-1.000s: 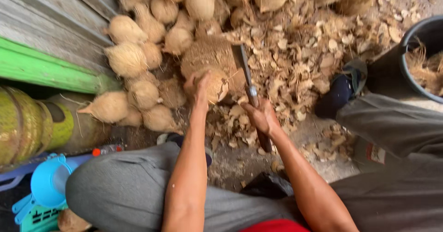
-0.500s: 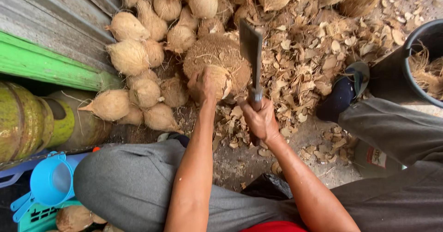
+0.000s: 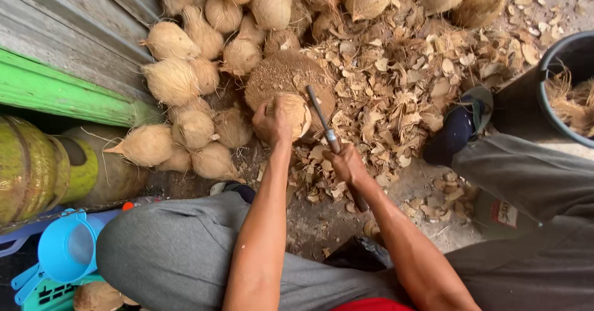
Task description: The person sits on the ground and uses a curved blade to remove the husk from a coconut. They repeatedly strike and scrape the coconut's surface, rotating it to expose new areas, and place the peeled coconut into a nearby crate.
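Gripped tight in the right hand (image 3: 346,162) is the handle of a cleaver (image 3: 322,116), fingers wrapped fully round it; the blade, seen edge-on, lies down against the coconut (image 3: 296,114). Left hand (image 3: 271,122) clamps that coconut from its near side, fingers curled over the shell, pressing it onto a round wooden chopping block (image 3: 281,76).

Coconut sits on the near rim of the block, between both hands. Its exposed face looks pale and fairly smooth, so my read is that most of the fibre is off and trimming is well along; some rough brown patches may remain on the hidden side, can't tell.

Outward: a pile of husked coconuts (image 3: 185,82) with tufts on their ends lies left of and behind the block, against a grey plank wall (image 3: 55,32) with a green board (image 3: 49,91). Whether those are finished or waiting, hard to say. Shell chips and husk scraps (image 3: 408,82) carpet the ground to the right, so plenty of cutting is already done. Dark tub (image 3: 557,69) at far right holds fibre. Sandalled foot (image 3: 461,125) rests near the scraps. Blue plastic scoop (image 3: 65,249) and yellow-green drum (image 3: 31,168) sit at lower left, apart from the work.
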